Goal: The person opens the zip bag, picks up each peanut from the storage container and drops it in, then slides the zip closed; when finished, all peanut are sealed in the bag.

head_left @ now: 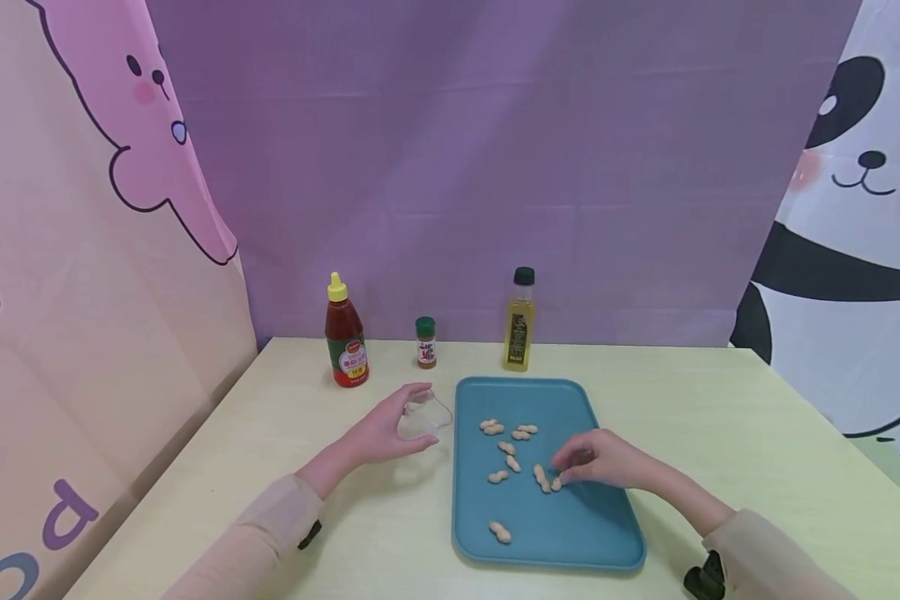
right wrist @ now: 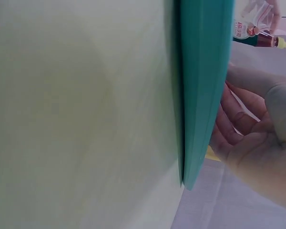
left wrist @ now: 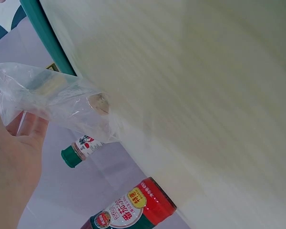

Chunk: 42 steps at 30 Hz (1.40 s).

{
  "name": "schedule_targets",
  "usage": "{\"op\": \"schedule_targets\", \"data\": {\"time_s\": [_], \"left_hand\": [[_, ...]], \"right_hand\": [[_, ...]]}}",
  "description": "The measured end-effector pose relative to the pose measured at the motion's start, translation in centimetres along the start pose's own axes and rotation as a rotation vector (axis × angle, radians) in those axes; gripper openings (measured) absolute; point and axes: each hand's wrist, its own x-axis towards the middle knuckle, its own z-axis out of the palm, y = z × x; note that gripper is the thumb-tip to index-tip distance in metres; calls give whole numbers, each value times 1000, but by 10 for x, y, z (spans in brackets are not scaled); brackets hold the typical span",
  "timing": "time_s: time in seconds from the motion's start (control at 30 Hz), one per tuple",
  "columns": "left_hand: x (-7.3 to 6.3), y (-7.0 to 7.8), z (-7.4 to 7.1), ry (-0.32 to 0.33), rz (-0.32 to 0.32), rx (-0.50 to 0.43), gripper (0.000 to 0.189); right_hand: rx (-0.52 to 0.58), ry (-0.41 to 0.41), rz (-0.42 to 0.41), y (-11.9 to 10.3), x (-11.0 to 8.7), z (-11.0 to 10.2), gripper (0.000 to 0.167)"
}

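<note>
My left hand (head_left: 381, 429) holds a clear plastic bag (head_left: 426, 414) at its mouth, left of the blue tray (head_left: 471, 525), with thumb and fingers spread wide. In the left wrist view the bag (left wrist: 62, 102) hangs over the table, with a small tan piece (left wrist: 99, 103) at its bottom. Over the tray's right side, my right hand (head_left: 607, 458) has its fingers curled and pinches a peanut (head_left: 557, 483) between thumb and fingertips. Right beside it lies another peanut (head_left: 542, 478). In the right wrist view the tray's rim (right wrist: 205, 86) hides the fingertips.
Several more peanuts lie about the tray, one peanut (head_left: 500, 532) near its front edge. Along the table's back edge stand a ketchup bottle (head_left: 347, 342), a small green-capped jar (head_left: 426, 342) and an oil bottle (head_left: 520, 321). A purple curtain (head_left: 450, 167) hangs behind them.
</note>
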Motion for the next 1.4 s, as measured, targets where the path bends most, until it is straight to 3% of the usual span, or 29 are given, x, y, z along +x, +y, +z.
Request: {"op": "schedule_targets", "data": {"time_s": [0.8, 1.4], "left_hand": [[-2, 0, -1, 4, 0, 24, 80], [0, 0, 0, 1, 17, 11, 79]], "right_hand": [[-13, -21, 87, -2, -3, -5, 16], [-29, 66, 13, -30, 24, -16, 22]]}}
